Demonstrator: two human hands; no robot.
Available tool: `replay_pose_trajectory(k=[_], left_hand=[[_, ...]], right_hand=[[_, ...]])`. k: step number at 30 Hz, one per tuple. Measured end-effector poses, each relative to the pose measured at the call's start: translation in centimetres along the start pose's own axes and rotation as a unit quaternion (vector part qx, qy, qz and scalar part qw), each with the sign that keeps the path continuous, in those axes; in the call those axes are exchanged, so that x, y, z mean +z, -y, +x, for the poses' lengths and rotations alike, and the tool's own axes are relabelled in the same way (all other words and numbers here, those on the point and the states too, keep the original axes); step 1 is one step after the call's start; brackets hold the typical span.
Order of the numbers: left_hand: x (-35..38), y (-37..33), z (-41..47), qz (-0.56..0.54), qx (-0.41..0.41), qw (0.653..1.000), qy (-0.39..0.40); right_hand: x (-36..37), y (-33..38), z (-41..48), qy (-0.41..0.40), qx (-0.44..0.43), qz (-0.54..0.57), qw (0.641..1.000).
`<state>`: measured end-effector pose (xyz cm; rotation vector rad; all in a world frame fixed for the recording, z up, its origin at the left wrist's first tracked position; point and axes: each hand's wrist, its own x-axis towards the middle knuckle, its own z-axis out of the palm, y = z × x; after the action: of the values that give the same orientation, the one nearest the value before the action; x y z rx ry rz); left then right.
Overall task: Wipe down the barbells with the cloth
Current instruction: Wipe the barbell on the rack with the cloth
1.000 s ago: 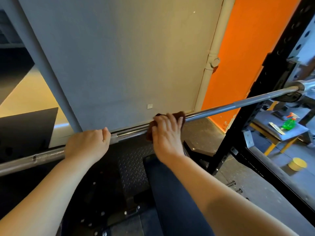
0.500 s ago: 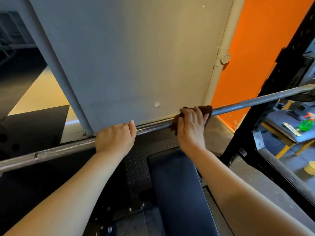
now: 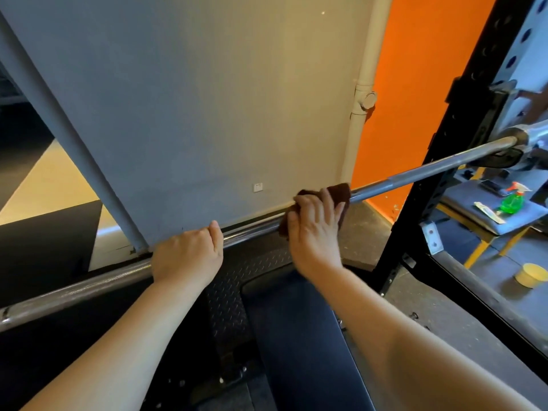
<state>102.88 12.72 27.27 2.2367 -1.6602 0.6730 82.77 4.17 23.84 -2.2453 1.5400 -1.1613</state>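
Your left hand (image 3: 187,254) grips the barbell (image 3: 415,175) bare; right hand (image 3: 315,229) clamps the brown cloth (image 3: 341,192) around it mid-shaft. Open shaft runs right to the rack upright (image 3: 444,161).

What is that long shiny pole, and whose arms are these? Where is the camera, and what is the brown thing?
The camera sits on a person's head and looks down, so the arms are that person's own. The long pole is a barbell, a metal bar for lifting weights, resting on a black rack. The left hand grips the bare bar. The right hand holds a brown cloth against the bar to wipe it. Under the arms is a dark padded bench. At the right, a green spray bottle sits on a grey seat.
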Motion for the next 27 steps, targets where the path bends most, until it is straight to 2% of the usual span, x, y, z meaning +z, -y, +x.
replay_pose_trajectory(k=[4,6,10,13,16,18,20,21,24,27], left_hand=[[1.0,-1.9,0.7,-0.004,0.000,1.000,0.012],[1.1,-2.1,0.6,-0.008,0.006,1.000,0.000],[1.1,-2.2,0.6,-0.022,0.002,1.000,0.006],[1.2,-3.6,1.1,-0.028,-0.038,0.999,0.020],[1.0,-6.2,2.2,-0.023,-0.045,0.998,0.048],[0.8,-7.8,2.7,-0.016,-0.027,0.997,0.065],[1.0,-8.5,3.0,0.003,-0.017,0.997,0.074],[1.2,-8.5,3.1,0.008,-0.014,0.997,0.073],[1.4,-8.5,3.0,0.013,-0.009,0.998,0.064],[0.9,-9.2,3.2,0.001,-0.029,0.997,0.074]], right_hand=[[-1.3,-1.9,-0.1,0.068,-0.147,-0.031,0.986],[-2.5,-5.2,1.4,0.059,-0.166,-0.051,0.983],[-4.3,-9.8,3.9,-0.013,-0.029,-0.042,0.999],[-3.1,-7.2,3.4,-0.050,0.038,0.005,0.998],[-1.8,-4.6,1.8,-0.006,-0.033,0.025,0.999],[-2.6,-5.7,1.7,0.037,-0.104,-0.003,0.994],[-4.2,-8.3,3.1,0.047,-0.152,-0.044,0.986],[-4.9,-9.8,3.9,0.039,-0.148,-0.057,0.987],[-6.7,-13.7,5.6,-0.003,-0.051,-0.053,0.997],[-5.8,-12.2,5.7,-0.049,0.029,-0.019,0.998]])
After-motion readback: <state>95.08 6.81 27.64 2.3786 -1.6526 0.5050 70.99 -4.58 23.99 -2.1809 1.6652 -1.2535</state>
